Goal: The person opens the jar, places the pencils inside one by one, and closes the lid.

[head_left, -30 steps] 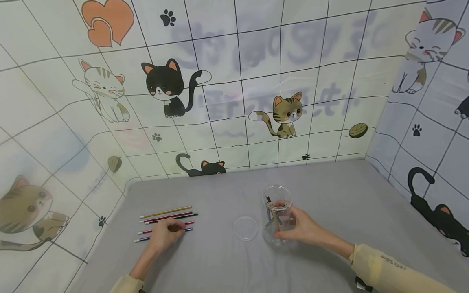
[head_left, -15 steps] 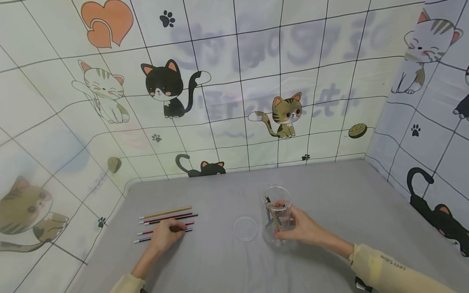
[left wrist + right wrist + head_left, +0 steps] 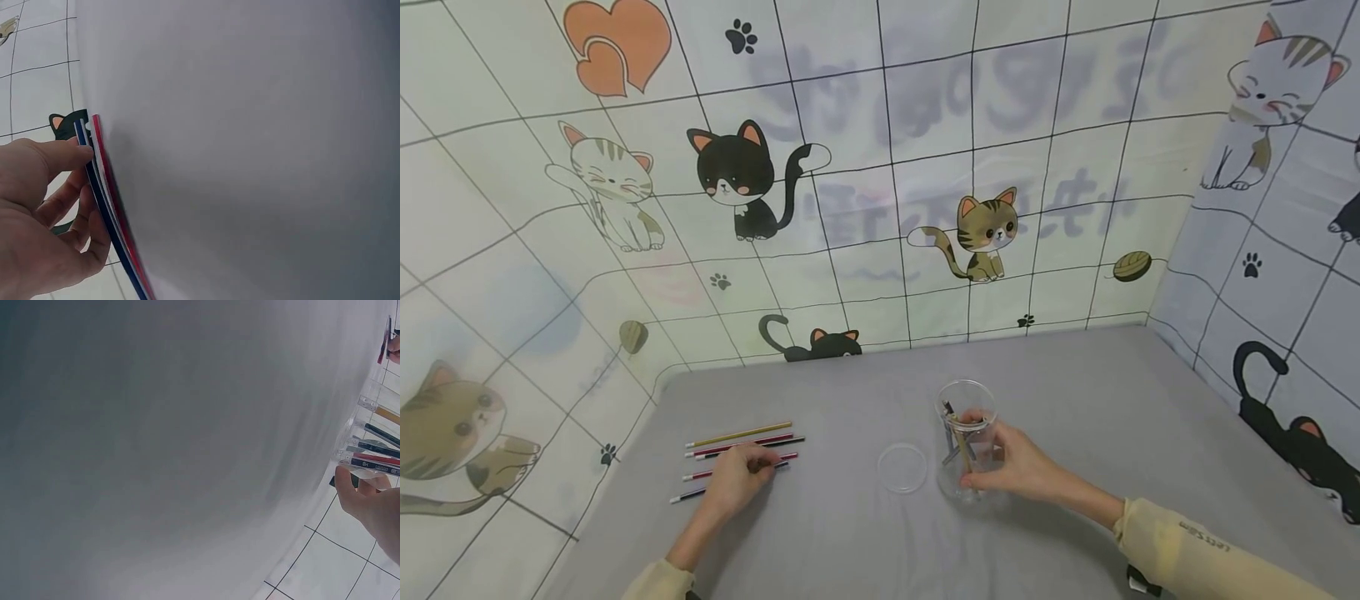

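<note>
My left hand (image 3: 736, 482) pinches a dark blue pencil (image 3: 105, 206) between thumb and fingers at the near end of a pencil row. Right alongside it lies a red pencil (image 3: 114, 187), partly covered by the hand in the head view. Farther back in the row are a yellow pencil (image 3: 741, 434), another red one and a black pencil (image 3: 794, 440). At the right, my right hand (image 3: 1018, 467) grips a clear plastic cup (image 3: 967, 382), thumb in front and fingers behind. Several pencils (image 3: 375, 465) stand leaning inside the cup.
A clear round lid (image 3: 902, 468) lies flat on the grey tablecloth (image 3: 850, 533), just left of the cup. Cat-printed sheets (image 3: 865, 167) hang behind and at both sides of the table.
The blue pencil has shifted slightly left and toward the near edge, turning a little away from the row, with my left hand. The right hand and cup have stayed put.
</note>
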{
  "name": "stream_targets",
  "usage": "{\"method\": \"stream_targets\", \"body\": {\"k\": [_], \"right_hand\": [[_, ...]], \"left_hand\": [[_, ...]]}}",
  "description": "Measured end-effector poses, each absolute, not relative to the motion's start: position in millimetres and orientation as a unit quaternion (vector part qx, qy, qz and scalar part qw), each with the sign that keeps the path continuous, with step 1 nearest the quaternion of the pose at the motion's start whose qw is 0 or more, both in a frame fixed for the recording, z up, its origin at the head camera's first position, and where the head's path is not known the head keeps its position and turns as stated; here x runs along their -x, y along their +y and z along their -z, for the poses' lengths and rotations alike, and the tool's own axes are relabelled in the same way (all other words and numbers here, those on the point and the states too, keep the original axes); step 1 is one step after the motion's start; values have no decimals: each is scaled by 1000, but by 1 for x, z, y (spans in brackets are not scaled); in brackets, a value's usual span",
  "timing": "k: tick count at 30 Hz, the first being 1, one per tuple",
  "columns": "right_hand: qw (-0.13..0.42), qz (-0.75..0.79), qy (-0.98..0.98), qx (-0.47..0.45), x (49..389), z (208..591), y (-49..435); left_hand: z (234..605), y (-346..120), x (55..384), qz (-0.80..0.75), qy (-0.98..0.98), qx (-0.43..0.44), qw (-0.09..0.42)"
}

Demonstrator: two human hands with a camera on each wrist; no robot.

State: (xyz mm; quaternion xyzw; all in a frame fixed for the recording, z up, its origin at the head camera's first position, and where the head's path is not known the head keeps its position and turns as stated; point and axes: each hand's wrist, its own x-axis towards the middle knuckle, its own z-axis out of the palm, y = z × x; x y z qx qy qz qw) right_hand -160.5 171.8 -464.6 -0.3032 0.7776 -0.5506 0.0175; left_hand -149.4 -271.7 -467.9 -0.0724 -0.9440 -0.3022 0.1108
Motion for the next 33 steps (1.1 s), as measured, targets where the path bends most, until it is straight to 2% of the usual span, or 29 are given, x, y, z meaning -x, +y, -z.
{"method": "stream_targets", "body": {"k": [12,21,33], "right_hand": [[13,547,779,305,161,462,171],[17,548,781,299,161,464,172],[21,548,782,298,160,461,172]], "left_hand": [[430,-276,152,305,-931,113,163],[412,-271,159,313,-927,129,162],[383,-241,170,308,-923,147,176]]}}
